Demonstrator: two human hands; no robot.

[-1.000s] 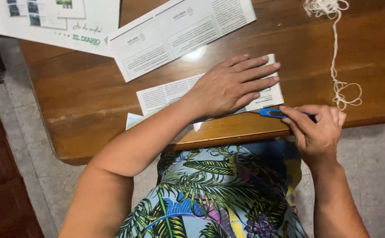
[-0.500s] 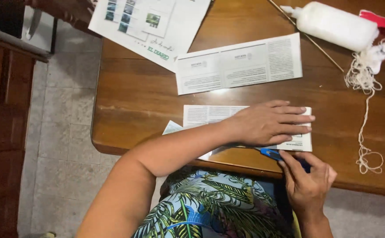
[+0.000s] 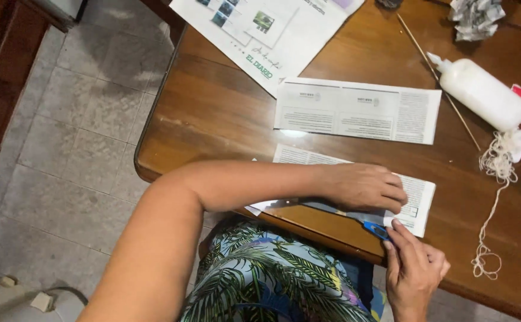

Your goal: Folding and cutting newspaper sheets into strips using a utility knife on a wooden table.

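Right hand (image 3: 414, 271): fingers pinching the blue-handled cutter (image 3: 375, 228), blade running under the folded newspaper strip (image 3: 416, 200) along the tabletop (image 3: 212, 113) edge.
Left hand (image 3: 364, 186): fingers pressed together, flat on the strip just above the blade.
Doing it well: I'd say keep that palm firm, blade low inside the fold, steady draw, fingertips clear.
Beyond the fingers: second strip (image 3: 355, 110), then glue bottle (image 3: 487, 92), thin stick (image 3: 439, 80), string (image 3: 498, 173) well off right.
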